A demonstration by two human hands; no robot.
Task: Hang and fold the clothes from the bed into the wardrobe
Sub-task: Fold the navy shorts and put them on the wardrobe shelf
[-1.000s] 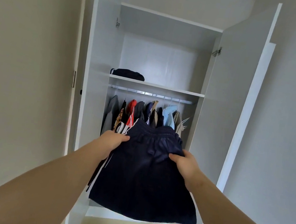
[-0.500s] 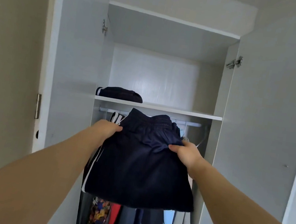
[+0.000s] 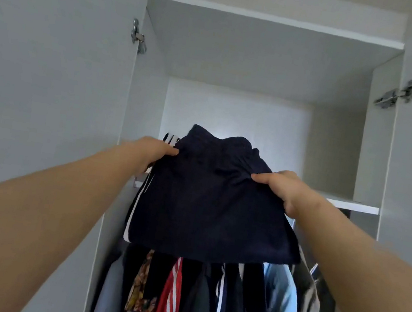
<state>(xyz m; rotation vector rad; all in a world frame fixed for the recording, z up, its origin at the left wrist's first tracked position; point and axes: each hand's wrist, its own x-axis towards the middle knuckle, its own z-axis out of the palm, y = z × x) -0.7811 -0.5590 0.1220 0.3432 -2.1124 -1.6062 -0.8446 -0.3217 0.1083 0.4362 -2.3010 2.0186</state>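
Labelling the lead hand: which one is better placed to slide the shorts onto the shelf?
Probably right: the right hand grips the shorts beside bare shelf; the left hand crowds the side wall.

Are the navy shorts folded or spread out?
Folded: the shorts form a flat, layered bundle, left hand and right hand gripping its sides.

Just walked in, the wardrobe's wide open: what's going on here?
A person holds a folded navy garment with white side stripes up before the open white wardrobe, level with its upper shelf. The left hand grips one side, the right hand the other. Colourful hanging clothes fill the space below.
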